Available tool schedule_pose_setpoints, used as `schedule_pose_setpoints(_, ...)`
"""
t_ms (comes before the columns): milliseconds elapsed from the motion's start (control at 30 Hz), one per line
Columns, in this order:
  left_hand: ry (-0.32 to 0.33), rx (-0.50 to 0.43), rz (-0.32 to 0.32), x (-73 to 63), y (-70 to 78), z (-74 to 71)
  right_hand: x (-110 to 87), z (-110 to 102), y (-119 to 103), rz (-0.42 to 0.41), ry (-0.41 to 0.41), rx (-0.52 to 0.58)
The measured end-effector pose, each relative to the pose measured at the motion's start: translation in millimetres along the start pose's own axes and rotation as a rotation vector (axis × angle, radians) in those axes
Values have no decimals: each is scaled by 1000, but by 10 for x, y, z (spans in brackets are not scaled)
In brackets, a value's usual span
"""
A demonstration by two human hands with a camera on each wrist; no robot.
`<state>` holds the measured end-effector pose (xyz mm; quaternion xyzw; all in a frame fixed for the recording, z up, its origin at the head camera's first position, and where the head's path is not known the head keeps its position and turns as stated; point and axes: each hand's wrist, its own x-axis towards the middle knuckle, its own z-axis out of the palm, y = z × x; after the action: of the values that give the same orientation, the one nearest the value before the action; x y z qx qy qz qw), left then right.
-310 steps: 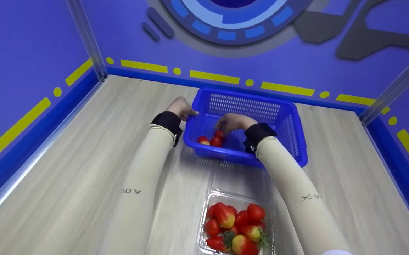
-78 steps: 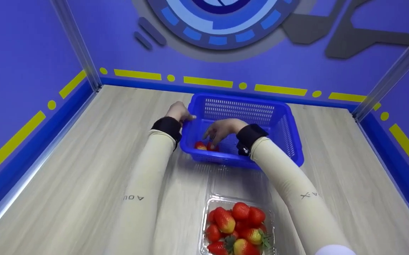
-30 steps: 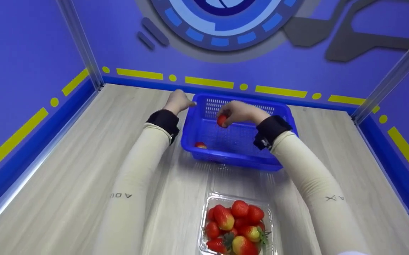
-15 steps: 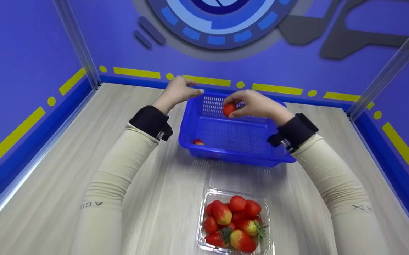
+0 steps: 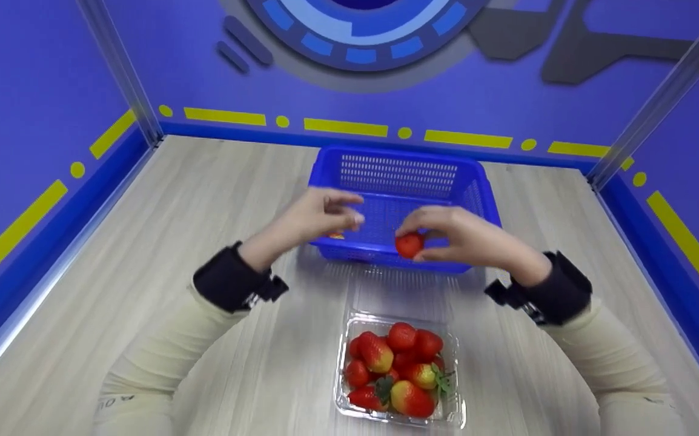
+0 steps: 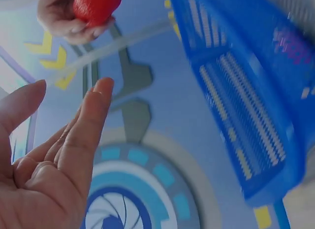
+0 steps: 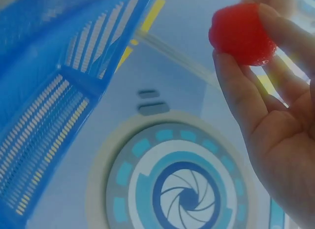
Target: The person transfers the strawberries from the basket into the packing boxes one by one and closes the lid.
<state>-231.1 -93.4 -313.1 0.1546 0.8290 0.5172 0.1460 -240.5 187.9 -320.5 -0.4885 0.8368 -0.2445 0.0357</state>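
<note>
Above the front part of a blue plastic basket [image 5: 398, 175], my right hand [image 5: 464, 236] pinches a red strawberry [image 5: 409, 244] between thumb and fingertips. The right wrist view shows the same strawberry [image 7: 242, 34] held clear of the basket. My left hand [image 5: 319, 215] hovers over the basket's left front side, holding nothing; its fingers and thumb are spread apart in the left wrist view. Part of another strawberry [image 5: 337, 235] shows in the basket's left front corner, mostly hidden by my left hand. Nearer to me, a clear plastic box [image 5: 342, 396] holds several red and yellowish strawberries [image 5: 411, 398].
The wooden table [image 5: 240, 181] is walled by blue panels at the back and both sides. The box's clear lid [image 5: 398, 293] lies flat between box and basket. Green leaves [image 5: 443, 381] stick up at the box's right side.
My right hand has lifted a strawberry out of the basket's left front area and brought it toward me. My left hand has let go of the basket's rim and moved toward me too.
</note>
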Motion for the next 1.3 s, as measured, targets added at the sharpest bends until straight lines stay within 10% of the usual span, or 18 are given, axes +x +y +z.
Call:
schedule_pose_setpoints(200, -73, 55, 69, -370, -256, 286, -320, 297, -101, -52, -14, -18)
schedule_pose_setpoints(600, -73, -70, -44, -826, -890, 705, -892, 764, -174, -36, 13, 15)
schedule_pose_setpoints(1100, -128, -71, -157, -810, -1196, 790, -1169, 1034, -233, 34, 101, -12)
schedule_pose_setpoints(1300, -139, -112, -194, -846, -1239, 950, -1210, 1036, -265, 119, 13, 56)
